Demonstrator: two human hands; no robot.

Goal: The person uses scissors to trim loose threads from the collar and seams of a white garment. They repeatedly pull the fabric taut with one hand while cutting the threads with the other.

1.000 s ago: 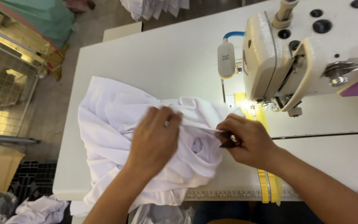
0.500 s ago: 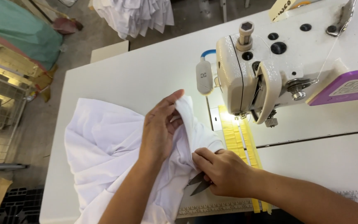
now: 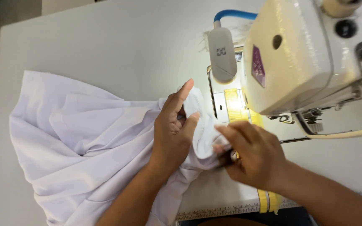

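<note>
Left hand: the left hand (image 3: 173, 133) lay on the crumpled white cotton garment (image 3: 84, 146), fingers curled and pinching a fold of it, thumb and forefinger stretched toward the far side.
Right hand: the right hand (image 3: 254, 154) sat just right of the left, fingers bent and clamped on the cloth's edge; something small and dark showed under the fingertips (image 3: 223, 147), too hidden to tell what it was.
Garment: it spread across the left and near part of the white sewing table (image 3: 105, 46), bunched in soft folds, its right end drawn up between the two hands, just left of the machine's needle area.
Machine: the cream-coloured industrial sewing machine (image 3: 302, 62) stood at the far right, its head hanging over the work, a purple diamond-shaped label on its side.
Lamp: a small grey oblong work lamp (image 3: 222, 56) on a blue flexible stalk hung just left of the machine head, and the bed below was lit bright.
Tape: yellow strips of guide tape (image 3: 234, 104) ran along the machine bed, from under the head toward the near edge, passing beneath the right hand.
Ruler: a printed measuring strip (image 3: 218, 210) ran along the table's near edge.
</note>
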